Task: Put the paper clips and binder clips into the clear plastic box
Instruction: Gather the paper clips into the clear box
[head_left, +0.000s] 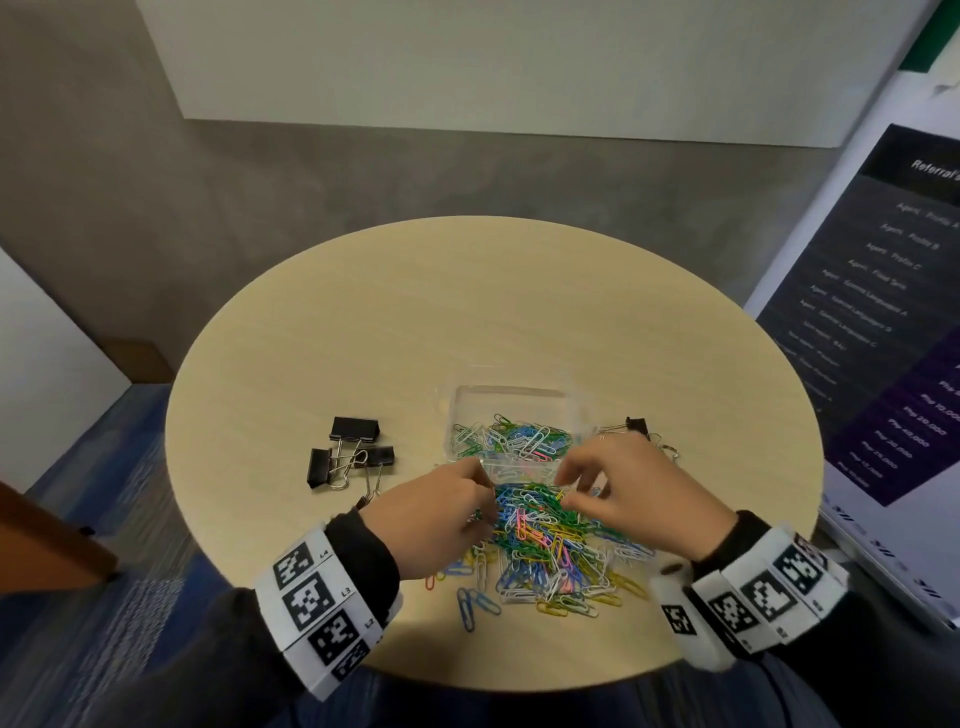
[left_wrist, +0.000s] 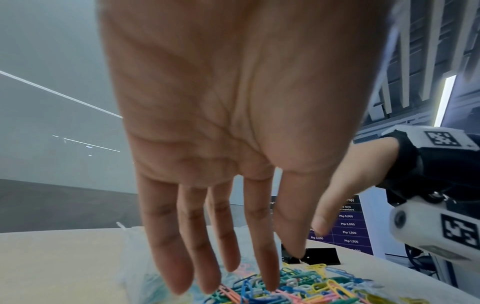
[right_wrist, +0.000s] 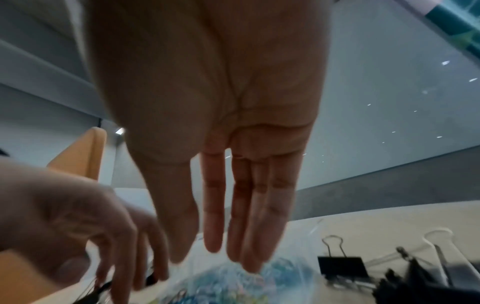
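Observation:
A clear plastic box (head_left: 511, 402) stands mid-table, partly filled with coloured paper clips (head_left: 511, 441). A larger loose pile of paper clips (head_left: 545, 545) lies in front of it. Black binder clips lie left of the box (head_left: 353, 457) and right of it (head_left: 636, 426). My left hand (head_left: 480, 493) hovers over the pile's left edge; in the left wrist view its fingers (left_wrist: 259, 273) point straight down at the clips and hold nothing. My right hand (head_left: 571, 491) hangs over the pile's far right part, near the box's front wall, its fingers (right_wrist: 213, 246) straight and empty.
The round wooden table (head_left: 467, 312) has bare surface behind the box. A printed banner (head_left: 883, 312) stands close to the table's right side. A brown chair edge (head_left: 41, 545) sits low on the left, over grey and blue carpet.

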